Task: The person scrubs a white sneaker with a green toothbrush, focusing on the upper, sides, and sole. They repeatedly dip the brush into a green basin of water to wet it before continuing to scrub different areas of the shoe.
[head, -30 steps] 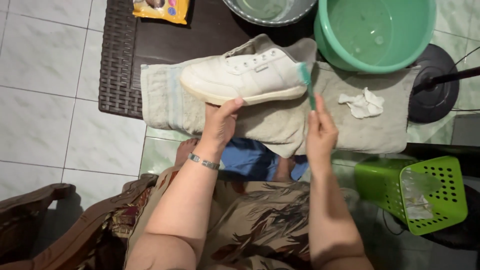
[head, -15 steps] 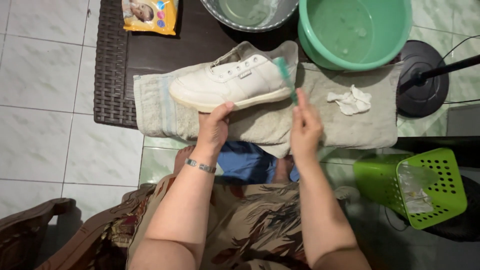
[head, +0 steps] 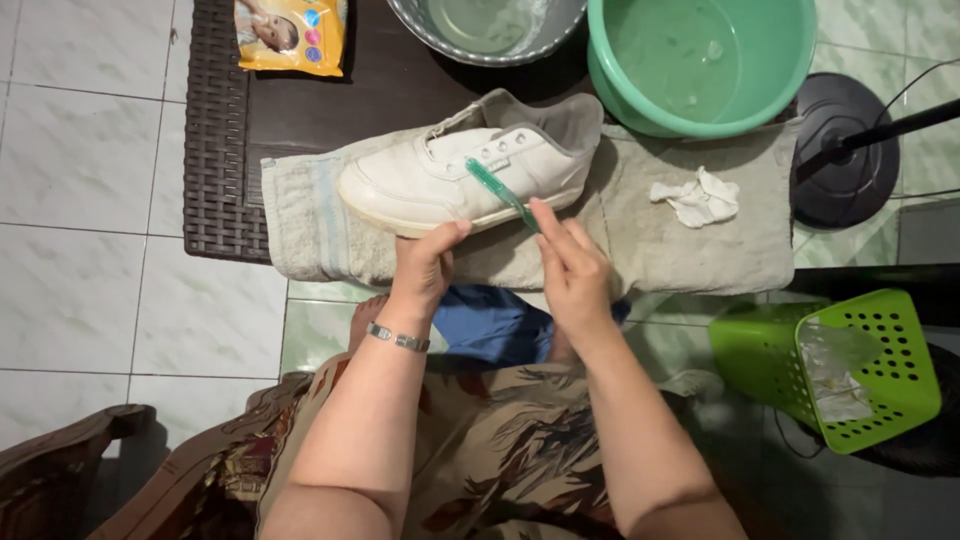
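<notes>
Since the earlier frame, the slim green toothbrush [head: 500,192] has swung from the shoe's heel end to lie slantwise across the side of the white lace-up sneaker [head: 465,170], its head up near the eyelets. The right hand [head: 570,265] reaches forward from a bent forearm, fingers pinched closed on the lower end of the brush handle, just below the shoe's sole. The left hand [head: 425,265], a metal bracelet [head: 397,338] on its wrist, is raised beside it with the thumb and curled fingers pressed against the sole's near edge, steadying the shoe. The sneaker lies on its side on a grey-beige terry towel [head: 640,235] spread over a dark woven-rattan table [head: 215,150], toe pointing left. A crumpled white cloth [head: 697,197] rests on the towel to the right of the shoe. Beyond the shoe stand a green plastic basin [head: 700,60] of water and a metal bowl [head: 480,25]. A flat rectangular yellow packet [head: 290,35] lies at the table's far left corner. A lime-green perforated basket [head: 830,365] stands on the floor at right.
</notes>
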